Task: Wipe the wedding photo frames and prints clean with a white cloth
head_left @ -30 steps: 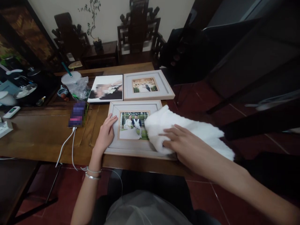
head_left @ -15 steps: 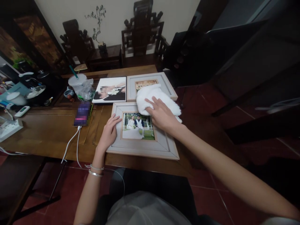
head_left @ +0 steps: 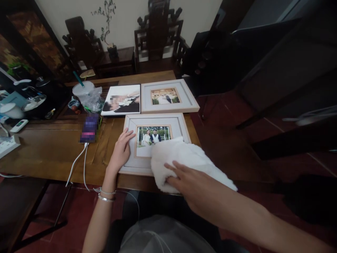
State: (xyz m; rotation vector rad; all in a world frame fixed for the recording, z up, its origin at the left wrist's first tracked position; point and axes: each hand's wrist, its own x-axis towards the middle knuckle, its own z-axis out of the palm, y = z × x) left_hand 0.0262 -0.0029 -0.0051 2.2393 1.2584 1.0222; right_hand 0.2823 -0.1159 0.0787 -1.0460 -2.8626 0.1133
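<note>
A pale wooden photo frame (head_left: 158,120) with a wedding picture lies at the near edge of the wooden table (head_left: 47,151). My left hand (head_left: 121,151) rests flat on the frame's left border, fingers stretched out. My right hand (head_left: 189,182) presses a white fluffy cloth (head_left: 184,158) down on the frame's lower right part, fingers spread over it. The cloth hides that corner of the frame and hangs off the table's right side.
Behind lie a second frame (head_left: 168,96) and an unframed photo print (head_left: 121,99). A phone (head_left: 89,128) on a white cable (head_left: 76,165), a lidded cup (head_left: 83,89) and a plastic bag stand to the left. Dark chairs stand beyond the table.
My right hand has drawn the cloth from the frame's top edge, where it lay partly on the far frame, down to its lower right part. The left hand has stayed on the left border.
</note>
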